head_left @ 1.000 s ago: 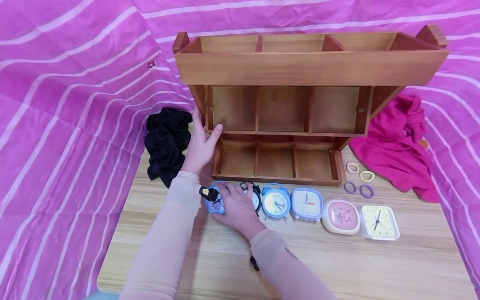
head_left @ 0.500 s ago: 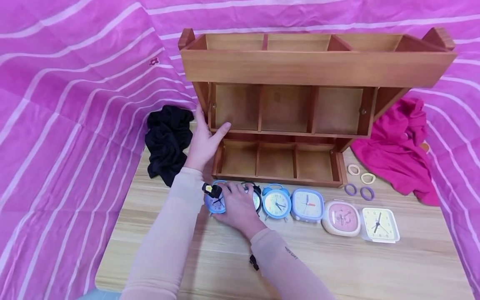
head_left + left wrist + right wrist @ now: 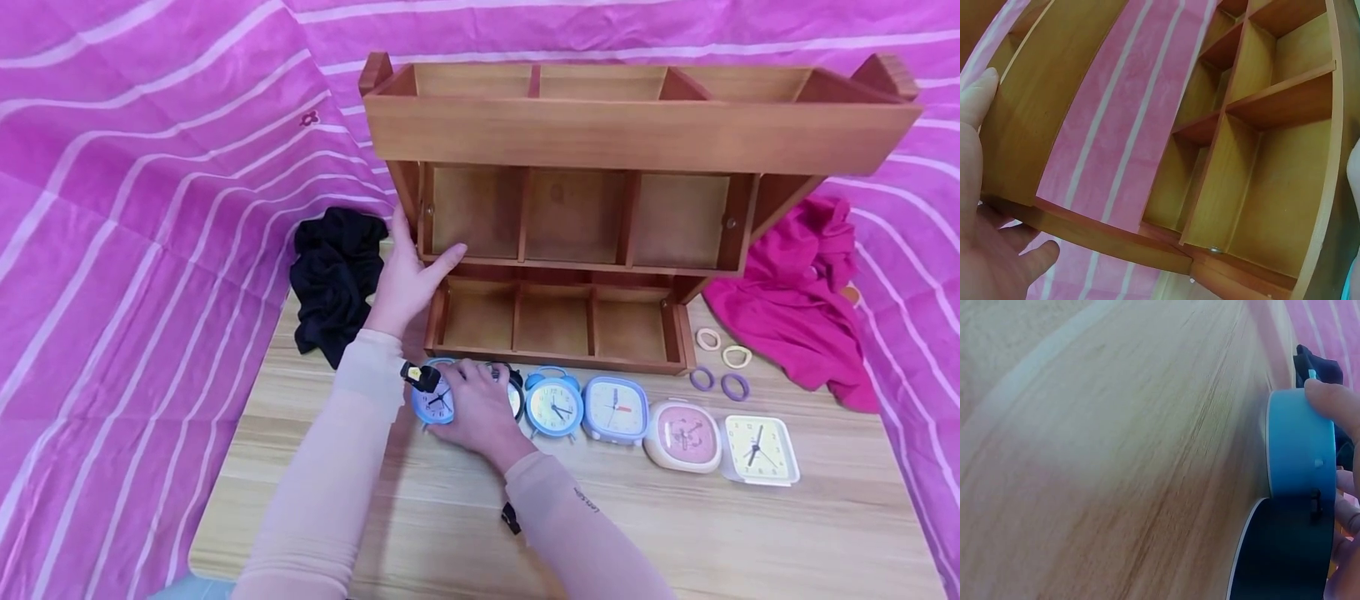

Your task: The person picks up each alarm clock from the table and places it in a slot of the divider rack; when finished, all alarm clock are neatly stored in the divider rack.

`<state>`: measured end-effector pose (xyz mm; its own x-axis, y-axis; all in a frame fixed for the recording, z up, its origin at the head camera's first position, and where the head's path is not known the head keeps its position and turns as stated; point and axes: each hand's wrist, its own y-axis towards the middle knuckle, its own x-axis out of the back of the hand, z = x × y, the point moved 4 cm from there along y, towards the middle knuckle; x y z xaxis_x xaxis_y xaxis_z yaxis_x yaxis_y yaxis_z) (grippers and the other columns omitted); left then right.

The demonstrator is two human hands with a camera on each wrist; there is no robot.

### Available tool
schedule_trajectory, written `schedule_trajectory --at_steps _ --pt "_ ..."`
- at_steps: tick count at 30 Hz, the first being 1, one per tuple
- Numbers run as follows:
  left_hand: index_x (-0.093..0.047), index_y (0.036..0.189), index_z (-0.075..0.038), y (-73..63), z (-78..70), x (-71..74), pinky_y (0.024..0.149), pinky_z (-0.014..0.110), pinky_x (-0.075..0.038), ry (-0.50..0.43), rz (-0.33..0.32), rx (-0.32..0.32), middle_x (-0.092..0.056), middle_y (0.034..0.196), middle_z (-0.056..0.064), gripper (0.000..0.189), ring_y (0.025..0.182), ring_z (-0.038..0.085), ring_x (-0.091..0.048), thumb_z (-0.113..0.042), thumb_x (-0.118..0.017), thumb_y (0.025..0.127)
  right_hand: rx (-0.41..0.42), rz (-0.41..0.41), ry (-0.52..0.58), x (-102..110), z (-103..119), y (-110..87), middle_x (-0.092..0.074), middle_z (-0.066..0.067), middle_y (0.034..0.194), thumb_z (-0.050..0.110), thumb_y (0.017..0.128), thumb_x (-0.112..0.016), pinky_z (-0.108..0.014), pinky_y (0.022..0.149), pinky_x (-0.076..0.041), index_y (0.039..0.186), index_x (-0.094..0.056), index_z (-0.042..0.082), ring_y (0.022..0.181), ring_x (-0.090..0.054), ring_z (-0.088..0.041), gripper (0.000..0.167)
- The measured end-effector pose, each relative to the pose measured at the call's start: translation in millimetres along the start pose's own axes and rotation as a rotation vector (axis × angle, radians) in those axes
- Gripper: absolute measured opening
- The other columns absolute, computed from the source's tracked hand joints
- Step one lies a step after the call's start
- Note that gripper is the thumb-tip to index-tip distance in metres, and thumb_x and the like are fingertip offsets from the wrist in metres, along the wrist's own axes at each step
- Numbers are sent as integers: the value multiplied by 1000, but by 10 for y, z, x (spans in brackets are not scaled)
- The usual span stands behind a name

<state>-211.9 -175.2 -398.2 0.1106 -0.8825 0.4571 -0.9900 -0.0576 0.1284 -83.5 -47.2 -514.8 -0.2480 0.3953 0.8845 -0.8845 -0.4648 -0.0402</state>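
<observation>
My left hand [image 3: 405, 287] grips the left side of a brown wooden tiered shelf [image 3: 630, 137], thumb spread out over its front. In the left wrist view the fingers are around a wooden board [image 3: 1054, 119]. My right hand [image 3: 480, 408] holds a blue twin-bell alarm clock [image 3: 433, 407] at the left end of a row, thumb on its lower side. Beside it stands a black alarm clock [image 3: 516, 398], partly hidden under the fingers. In the right wrist view the thumb presses the round side of the blue clock [image 3: 1300, 444], which sits against the black one [image 3: 1285, 550].
Rightward the row continues with a light-blue clock [image 3: 553, 407], a square lavender-blue clock [image 3: 615, 410], a pink-faced clock [image 3: 682, 437] and a white square clock [image 3: 761, 450]. Several hair ties [image 3: 735, 386] lie near a magenta cloth [image 3: 791, 308]. Black cloth [image 3: 337, 283] lies left.
The head view has shifted slightly. My right hand and the leftmost blue clock have edged a little right toward the black clock. The left thumb stands slightly farther out; the left hand stays at the shelf.
</observation>
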Motion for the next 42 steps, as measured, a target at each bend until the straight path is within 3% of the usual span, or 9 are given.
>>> schedule_trajectory --at_steps 13,23,28,33,42 --pt "2 168 -29 9 4 21 124 47 -31 77 4 24 -31 169 5 113 150 26 -40 -64 -72 90 77 -163 74 133 -2 -107 -57 1 126 67 70 -88 -55 109 -34 147 -57 27 121 -50 -20 93" --pt "3 168 -35 1 45 77 124 45 -31 42 7 47 -27 171 -1 114 154 22 -33 -63 -74 89 84 -280 167 387 7 -135 -57 -1 125 61 68 -92 -52 104 -39 148 -56 26 119 -52 -22 95" --pt "4 167 -39 23 61 65 124 47 -31 9 40 70 -23 172 -5 113 155 22 -31 -65 -74 88 19 -335 254 526 -91 -54 -56 -2 119 55 67 -96 -52 103 -38 148 -56 22 115 -51 -20 97" --pt "1 167 -40 33 37 50 124 45 -32 -26 54 59 -32 169 -3 112 150 22 -40 -60 -76 89 -46 -366 324 638 -246 23 -55 -2 119 50 66 -98 -54 107 -33 145 -57 16 117 -49 -22 95" --pt "-1 165 -44 29 39 8 124 46 -32 -65 50 68 -27 170 -8 108 153 21 -36 -56 -77 89 -136 -348 347 774 -501 204 -55 -3 127 53 72 -94 -57 111 -28 146 -55 18 122 -45 -25 91"
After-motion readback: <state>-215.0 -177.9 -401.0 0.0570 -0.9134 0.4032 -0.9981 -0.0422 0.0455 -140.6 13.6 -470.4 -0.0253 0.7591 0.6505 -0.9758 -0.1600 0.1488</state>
